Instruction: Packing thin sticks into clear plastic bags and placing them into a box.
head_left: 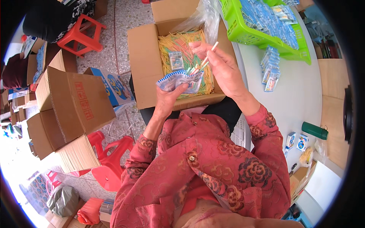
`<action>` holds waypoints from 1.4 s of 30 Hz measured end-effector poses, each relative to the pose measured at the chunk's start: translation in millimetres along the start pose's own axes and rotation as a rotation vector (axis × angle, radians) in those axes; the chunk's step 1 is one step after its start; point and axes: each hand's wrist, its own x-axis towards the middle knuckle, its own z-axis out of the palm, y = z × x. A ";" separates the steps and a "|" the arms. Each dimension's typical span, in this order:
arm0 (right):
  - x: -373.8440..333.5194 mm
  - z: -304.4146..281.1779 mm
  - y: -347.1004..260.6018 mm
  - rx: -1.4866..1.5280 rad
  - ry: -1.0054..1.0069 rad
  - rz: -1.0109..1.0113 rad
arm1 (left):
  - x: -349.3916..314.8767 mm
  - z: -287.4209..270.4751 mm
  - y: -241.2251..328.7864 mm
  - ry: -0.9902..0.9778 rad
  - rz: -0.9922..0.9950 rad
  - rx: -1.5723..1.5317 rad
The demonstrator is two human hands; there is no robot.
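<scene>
Left hand [166, 99]: holds the pouch [173, 79], thumb across its front, fingers behind. Grip closed on it.

Pouch: clear-fronted, blue-striped along the edges, tilted; lies above the near part of the carton. Several sticks [193, 70] in white, pink and green poke out at its right end; others show through the front.

Right hand [226, 71]: pinches a pale stick [212, 51] between thumb and fingers, narrow grip. The stick slants down toward the pouch's mouth; whether its lower end touches cannot be told.

Carton [143, 64]: brown, flaps spread, before the person's lap. Contains loose straws [170, 43], yellow, green and pink; a small packet [176, 60] lies on them. A clear bag [208, 19] hangs over the far right corner.

Table [292, 102], to the right: bears a green basket [243, 36] of blue packets [266, 22], a packet stack [270, 68] just beside it, and a dark green bottle [315, 130].

Floor, to the left: red stool [110, 173], beside an open box [76, 104].
</scene>
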 end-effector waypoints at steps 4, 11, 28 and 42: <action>1.2 8.3 0.8 -0.133 -0.037 -0.028 | 0.4 0.4 -0.7 -0.008 -0.010 0.022; 2.5 11.6 13.8 -0.262 -0.152 0.025 | 1.3 -5.6 -1.7 0.021 -0.006 0.036; 10.7 11.4 28.6 -0.247 -0.169 -0.100 | 1.7 -4.1 1.0 0.037 -0.003 0.027; 2.9 -3.2 16.8 -0.129 -0.178 0.082 | 2.6 -10.9 -2.6 0.067 -0.023 0.005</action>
